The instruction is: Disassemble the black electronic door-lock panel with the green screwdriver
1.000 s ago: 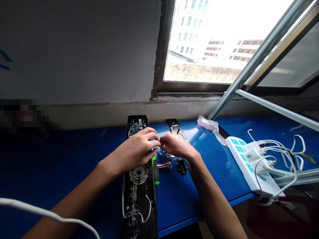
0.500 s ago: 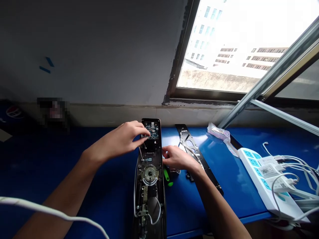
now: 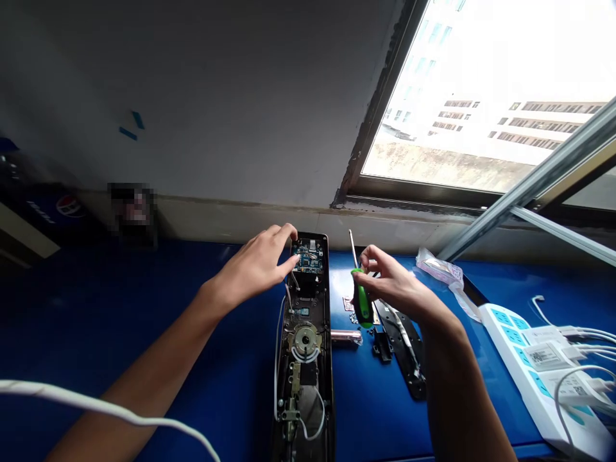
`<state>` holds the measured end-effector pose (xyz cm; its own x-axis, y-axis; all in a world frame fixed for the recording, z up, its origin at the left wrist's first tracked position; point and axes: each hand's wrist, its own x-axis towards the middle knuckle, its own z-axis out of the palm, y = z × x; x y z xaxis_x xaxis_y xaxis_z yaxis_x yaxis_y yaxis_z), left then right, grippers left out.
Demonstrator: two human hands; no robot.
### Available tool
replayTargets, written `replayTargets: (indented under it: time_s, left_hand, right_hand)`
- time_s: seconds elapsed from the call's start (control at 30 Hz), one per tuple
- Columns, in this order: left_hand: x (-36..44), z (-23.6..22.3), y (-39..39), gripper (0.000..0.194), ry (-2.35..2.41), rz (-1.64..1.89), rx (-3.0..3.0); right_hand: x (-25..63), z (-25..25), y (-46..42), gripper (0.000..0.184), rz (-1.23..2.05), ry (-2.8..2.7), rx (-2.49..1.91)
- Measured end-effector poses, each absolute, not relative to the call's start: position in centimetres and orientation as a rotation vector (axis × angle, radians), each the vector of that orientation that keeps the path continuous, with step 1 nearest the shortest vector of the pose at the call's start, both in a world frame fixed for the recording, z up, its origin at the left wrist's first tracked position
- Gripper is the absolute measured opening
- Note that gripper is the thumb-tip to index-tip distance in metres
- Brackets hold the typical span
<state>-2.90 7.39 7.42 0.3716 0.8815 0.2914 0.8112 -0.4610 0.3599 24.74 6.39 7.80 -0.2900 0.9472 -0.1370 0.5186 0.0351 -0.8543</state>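
Note:
A long, narrow black housing (image 3: 329, 359) lies lengthwise on the blue table, its inside exposed. At its far end sits a small circuit board (image 3: 308, 258). My left hand (image 3: 262, 263) rests there, thumb at the board's left edge and forefinger on the housing's rim, fingers apart. To the right, my right hand (image 3: 387, 276) pinches a screwdriver (image 3: 362, 298) with a green and black handle, its metal shaft pointing up and away. Within the housing are a round metal mechanism (image 3: 305, 341), brass-coloured latch parts and a white cable (image 3: 321, 417).
Right of the housing lie a shiny cylinder (image 3: 347, 337), small dark screws, a black bracket (image 3: 383, 348) and a black cover plate (image 3: 409, 366) with a white cable. A plastic bag (image 3: 439, 268) and a white power strip (image 3: 524, 359) with plugs stand further right. Another white cable (image 3: 110, 414) crosses the lower left.
My right hand has picked the green screwdriver up from the table and raised it. My left hand's fingers have spread at the board. The view has shifted, so things appear further right.

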Motion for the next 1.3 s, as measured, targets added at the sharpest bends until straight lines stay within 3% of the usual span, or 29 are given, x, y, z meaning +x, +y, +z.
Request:
replayTargets:
  time_s: [0.17, 0.27, 0.57, 1.3]
  left_hand:
    - [-2.8, 6.5, 7.8, 0.036, 1.452, 0.675, 2.438]
    - [-2.8, 6.5, 7.9, 0.027, 1.420, 0.661, 2.378]
    - [-2.7, 6.1, 8.4, 0.023, 1.345, 0.708, 2.315]
    - [-2.8, 7.9, 7.2, 0.035, 1.336, 0.615, 2.224]
  right_hand:
    - [23.6, 11.8, 6.0, 0.035, 0.990, -1.814, -1.393]
    - [23.2, 13.5, 5.8, 0.030, 0.769, -1.916, -1.311]
    - [22.7, 14.4, 5.3, 0.029, 0.281, -1.764, -1.065]
    - [20.8, 14.1, 4.5, 0.035, 0.075, -1.941, -0.953]
